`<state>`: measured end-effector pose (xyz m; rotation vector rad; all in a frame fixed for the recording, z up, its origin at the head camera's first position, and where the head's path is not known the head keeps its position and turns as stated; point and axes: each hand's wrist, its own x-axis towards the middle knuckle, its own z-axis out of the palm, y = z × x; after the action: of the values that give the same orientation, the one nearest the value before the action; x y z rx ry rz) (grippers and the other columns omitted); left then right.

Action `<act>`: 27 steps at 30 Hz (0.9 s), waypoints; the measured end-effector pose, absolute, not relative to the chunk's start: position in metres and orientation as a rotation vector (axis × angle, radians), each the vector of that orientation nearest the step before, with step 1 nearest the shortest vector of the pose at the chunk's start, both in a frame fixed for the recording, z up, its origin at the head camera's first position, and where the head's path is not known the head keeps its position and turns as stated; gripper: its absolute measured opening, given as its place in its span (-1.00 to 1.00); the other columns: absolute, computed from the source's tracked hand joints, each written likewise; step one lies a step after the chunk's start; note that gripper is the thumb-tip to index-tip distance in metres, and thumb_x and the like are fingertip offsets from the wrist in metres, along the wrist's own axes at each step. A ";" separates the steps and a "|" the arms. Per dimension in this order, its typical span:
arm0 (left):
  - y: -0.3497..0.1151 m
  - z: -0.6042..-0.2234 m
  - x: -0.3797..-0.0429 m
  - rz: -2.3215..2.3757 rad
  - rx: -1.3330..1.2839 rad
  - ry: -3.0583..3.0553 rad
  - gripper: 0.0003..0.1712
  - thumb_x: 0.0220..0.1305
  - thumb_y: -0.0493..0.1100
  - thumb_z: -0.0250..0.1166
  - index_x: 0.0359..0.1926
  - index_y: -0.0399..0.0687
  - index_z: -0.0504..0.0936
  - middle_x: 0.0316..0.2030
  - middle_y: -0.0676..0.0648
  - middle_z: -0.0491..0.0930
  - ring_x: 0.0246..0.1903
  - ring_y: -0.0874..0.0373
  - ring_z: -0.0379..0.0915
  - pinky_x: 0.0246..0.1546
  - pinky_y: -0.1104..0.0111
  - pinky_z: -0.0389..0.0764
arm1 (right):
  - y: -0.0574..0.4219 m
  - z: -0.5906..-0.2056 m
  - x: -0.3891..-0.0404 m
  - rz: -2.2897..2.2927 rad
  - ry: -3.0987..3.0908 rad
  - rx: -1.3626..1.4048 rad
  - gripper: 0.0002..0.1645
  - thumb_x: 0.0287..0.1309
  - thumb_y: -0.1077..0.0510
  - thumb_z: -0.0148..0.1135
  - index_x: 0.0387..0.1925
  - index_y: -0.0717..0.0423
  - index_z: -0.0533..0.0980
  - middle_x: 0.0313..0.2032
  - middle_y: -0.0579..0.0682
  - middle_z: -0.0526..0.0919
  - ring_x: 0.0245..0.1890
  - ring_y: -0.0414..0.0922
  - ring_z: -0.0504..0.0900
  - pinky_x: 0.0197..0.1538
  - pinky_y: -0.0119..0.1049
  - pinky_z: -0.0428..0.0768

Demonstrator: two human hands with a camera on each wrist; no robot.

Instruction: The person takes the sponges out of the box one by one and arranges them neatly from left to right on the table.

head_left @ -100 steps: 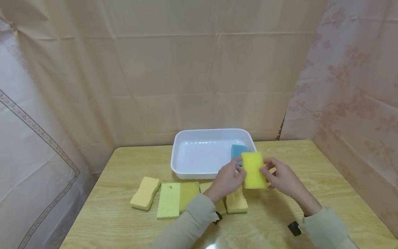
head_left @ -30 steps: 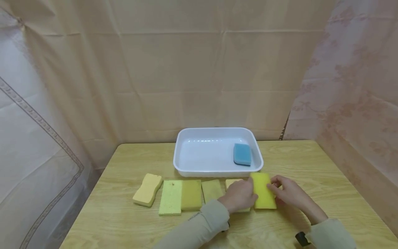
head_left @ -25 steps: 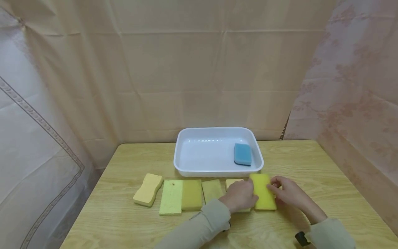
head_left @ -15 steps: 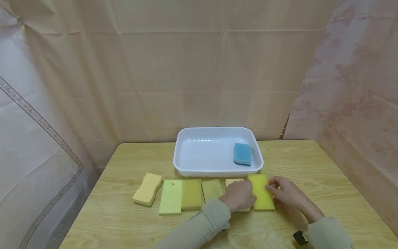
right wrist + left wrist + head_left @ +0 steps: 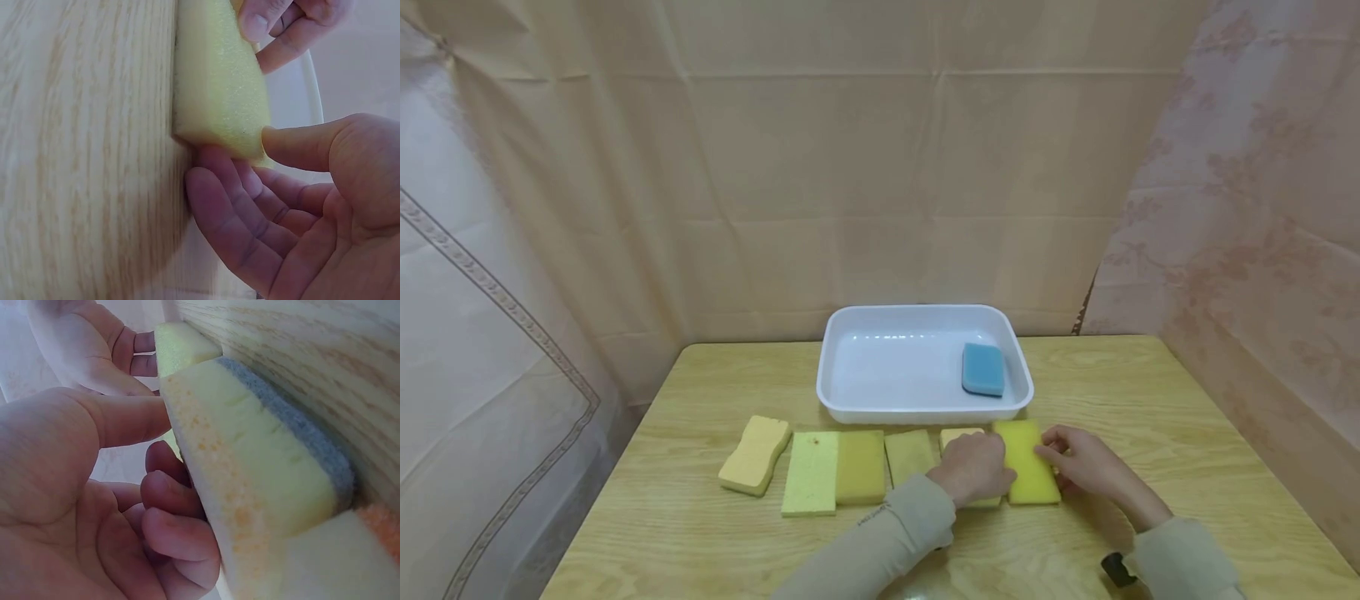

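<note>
A bright yellow sponge (image 5: 1028,467) lies flat at the right end of a row of sponges. My right hand (image 5: 1086,462) pinches its right edge; in the right wrist view the thumb is on top and the fingers curl at its lower side. At the left edge, my left hand (image 5: 970,468) has curled fingers, with thumb and forefinger at the bright yellow sponge. Under that hand is a layered sponge (image 5: 269,444) with a peach top and grey scouring side, partly hidden in the head view.
Further left lie a pale sponge (image 5: 912,458), an olive-yellow sponge (image 5: 861,467), a lime sponge (image 5: 810,473) and a waisted peach sponge (image 5: 755,456). Behind the row stands a white tray (image 5: 880,415) with a blue sponge (image 5: 982,369) inside. A curtain hangs behind the wooden table (image 5: 745,383).
Both hands have lowered the bright yellow sponge from in front of the tray to the row's right end. Lately it has shifted slightly left, against the layered sponge, the right hand moving with it.
</note>
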<state>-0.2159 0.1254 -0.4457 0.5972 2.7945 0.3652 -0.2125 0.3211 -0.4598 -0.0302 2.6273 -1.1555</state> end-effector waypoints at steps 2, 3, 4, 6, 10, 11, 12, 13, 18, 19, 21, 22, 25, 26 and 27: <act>0.125 -0.447 -0.217 0.358 0.595 2.784 -0.57 0.37 0.08 0.28 -0.59 0.02 0.49 -0.62 0.06 0.44 -0.62 0.21 0.35 -0.60 0.39 0.42 | 0.321 -0.461 -0.213 -1.154 2.617 -0.026 -0.67 0.45 0.19 0.16 0.05 0.41 0.49 -0.28 0.06 0.57 -0.50 -0.08 0.61 -0.44 -0.16 0.68; 0.125 -0.447 -0.217 0.355 0.595 2.779 -0.57 0.38 0.08 0.28 -0.59 0.02 0.49 -0.62 0.06 0.44 -0.62 0.21 0.35 -0.60 0.39 0.42 | 0.321 -0.462 -0.213 -1.147 2.614 -0.037 -0.66 0.45 0.19 0.15 0.05 0.42 0.48 -0.28 0.07 0.57 -0.50 -0.08 0.61 -0.43 -0.16 0.68; 0.125 -0.447 -0.217 0.358 0.593 2.771 -0.57 0.38 0.08 0.28 -0.59 0.02 0.49 -0.62 0.06 0.43 -0.62 0.21 0.35 -0.60 0.39 0.41 | 0.321 -0.462 -0.213 -1.139 2.610 -0.037 -0.65 0.45 0.19 0.15 0.05 0.43 0.48 -0.28 0.06 0.57 -0.50 -0.08 0.61 -0.43 -0.17 0.68; 0.125 -0.448 -0.217 0.363 0.587 2.755 -0.58 0.39 0.08 0.27 -0.59 0.02 0.50 -0.63 0.06 0.42 -0.63 0.20 0.34 -0.61 0.40 0.40 | 0.321 -0.463 -0.214 -1.130 2.602 -0.032 -0.65 0.45 0.18 0.15 0.06 0.43 0.48 -0.28 0.06 0.57 -0.50 -0.08 0.60 -0.42 -0.18 0.67; 0.125 -0.446 -0.217 0.377 0.584 2.751 -0.59 0.39 0.07 0.27 -0.57 0.01 0.51 -0.63 0.06 0.42 -0.61 0.20 0.35 -0.60 0.40 0.39 | 0.321 -0.463 -0.215 -1.108 2.599 -0.026 -0.64 0.45 0.17 0.15 0.06 0.42 0.49 -0.28 0.05 0.59 -0.48 -0.10 0.60 -0.39 -0.19 0.67; 0.125 -0.446 -0.216 0.376 0.585 2.755 -0.59 0.39 0.07 0.27 -0.57 0.01 0.51 -0.63 0.06 0.43 -0.61 0.19 0.35 -0.60 0.40 0.39 | 0.321 -0.463 -0.215 -1.107 2.598 -0.026 -0.63 0.45 0.16 0.15 0.06 0.42 0.49 -0.28 0.05 0.59 -0.48 -0.10 0.60 -0.39 -0.18 0.67; 0.125 -0.445 -0.216 0.379 0.588 2.759 -0.59 0.39 0.07 0.27 -0.58 0.01 0.51 -0.63 0.06 0.43 -0.61 0.19 0.35 -0.60 0.41 0.39 | 0.321 -0.463 -0.216 -1.104 2.598 -0.027 -0.63 0.45 0.15 0.15 0.06 0.42 0.49 -0.28 0.05 0.59 -0.48 -0.10 0.60 -0.39 -0.18 0.67; 0.125 -0.445 -0.216 0.382 0.589 2.762 -0.58 0.39 0.06 0.27 -0.58 0.00 0.51 -0.63 0.06 0.43 -0.61 0.19 0.35 -0.60 0.41 0.39 | 0.321 -0.463 -0.216 -1.103 2.598 -0.028 -0.63 0.45 0.15 0.16 0.06 0.41 0.49 -0.28 0.05 0.60 -0.47 -0.10 0.60 -0.39 -0.18 0.67; 0.125 -0.444 -0.214 0.374 0.607 2.771 -0.58 0.39 0.05 0.27 -0.59 0.00 0.51 -0.65 0.06 0.42 -0.62 0.20 0.34 -0.61 0.41 0.39 | 0.323 -0.465 -0.216 -1.122 2.592 -0.033 -0.66 0.44 0.15 0.17 0.03 0.38 0.51 -0.30 0.04 0.59 -0.48 -0.09 0.60 -0.39 -0.18 0.67; 0.125 -0.444 -0.213 0.371 0.609 2.772 -0.58 0.39 0.06 0.28 -0.59 0.00 0.51 -0.64 0.06 0.42 -0.61 0.20 0.34 -0.60 0.41 0.39 | 0.324 -0.465 -0.216 -1.126 2.592 -0.034 -0.66 0.44 0.15 0.17 0.03 0.38 0.51 -0.30 0.04 0.59 -0.48 -0.09 0.60 -0.40 -0.18 0.67; 0.126 -0.444 -0.213 0.365 0.618 2.777 -0.58 0.39 0.06 0.28 -0.58 -0.01 0.51 -0.63 0.05 0.43 -0.60 0.20 0.34 -0.59 0.41 0.39 | 0.324 -0.467 -0.216 -1.133 2.591 -0.032 -0.67 0.44 0.16 0.18 0.02 0.38 0.51 -0.30 0.04 0.59 -0.48 -0.09 0.60 -0.40 -0.18 0.67; 0.126 -0.445 -0.213 0.363 0.620 2.779 -0.58 0.39 0.06 0.28 -0.58 -0.01 0.51 -0.62 0.05 0.44 -0.59 0.20 0.34 -0.59 0.41 0.40 | 0.324 -0.467 -0.215 -1.132 2.591 -0.032 -0.67 0.44 0.16 0.18 0.02 0.38 0.51 -0.30 0.05 0.59 -0.48 -0.09 0.60 -0.40 -0.18 0.67; 0.126 -0.447 -0.213 0.360 0.623 2.786 -0.59 0.39 0.07 0.28 -0.57 -0.01 0.52 -0.61 0.05 0.45 -0.58 0.20 0.35 -0.57 0.41 0.40 | 0.324 -0.467 -0.216 -1.126 2.584 -0.006 -0.60 0.45 0.12 0.18 0.09 0.38 0.48 -0.27 0.06 0.59 -0.48 -0.09 0.60 -0.40 -0.17 0.67; 0.126 -0.447 -0.213 0.363 0.626 2.787 -0.59 0.39 0.07 0.29 -0.56 -0.01 0.53 -0.61 0.05 0.46 -0.58 0.19 0.35 -0.57 0.41 0.41 | 0.324 -0.467 -0.216 -1.122 2.580 0.006 -0.56 0.45 0.10 0.19 0.13 0.38 0.45 -0.26 0.07 0.59 -0.47 -0.08 0.60 -0.40 -0.17 0.67; 0.127 -0.447 -0.214 0.363 0.625 2.787 -0.59 0.39 0.07 0.29 -0.55 -0.01 0.54 -0.61 0.05 0.46 -0.58 0.20 0.36 -0.57 0.41 0.41 | 0.324 -0.467 -0.216 -1.120 2.576 0.015 -0.52 0.45 0.09 0.19 0.18 0.37 0.41 -0.25 0.08 0.59 -0.46 -0.08 0.59 -0.40 -0.17 0.67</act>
<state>-0.2135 0.1266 -0.4474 0.6246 2.7866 0.3635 -0.2160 0.3244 -0.4670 0.0154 2.5756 -1.1204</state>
